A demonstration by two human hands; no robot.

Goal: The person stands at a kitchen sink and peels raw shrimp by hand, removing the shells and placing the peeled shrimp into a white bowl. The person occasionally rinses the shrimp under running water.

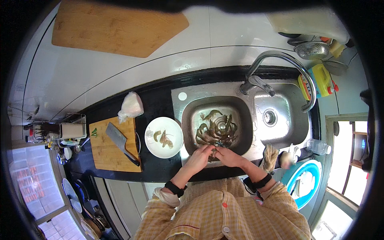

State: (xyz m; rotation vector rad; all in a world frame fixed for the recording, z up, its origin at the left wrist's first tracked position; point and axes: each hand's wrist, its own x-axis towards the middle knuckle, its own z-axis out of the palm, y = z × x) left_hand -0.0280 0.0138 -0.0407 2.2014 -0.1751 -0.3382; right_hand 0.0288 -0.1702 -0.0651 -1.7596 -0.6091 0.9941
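My left hand (199, 157) and my right hand (227, 156) meet over the front edge of the left sink basin (246, 132). Between their fingertips they pinch a shrimp (214, 151), mostly hidden by the fingers. Just beyond, a heap of raw, unpeeled shrimp (220, 127) lies around the drain in the basin. Left of the sink stands a white bowl (156, 126) with a few shrimp pieces (165, 139) in it, including what looks like a peeled one.
Further left, a cleaver (117, 136) rests on a bamboo cutting board (102, 150), near a knotted plastic bag (132, 105). A chrome faucet (261, 60) arches over the empty-looking right basin (288, 132). A yellow detergent bottle (321, 79) and a clear bottle (318, 147) stand at the right.
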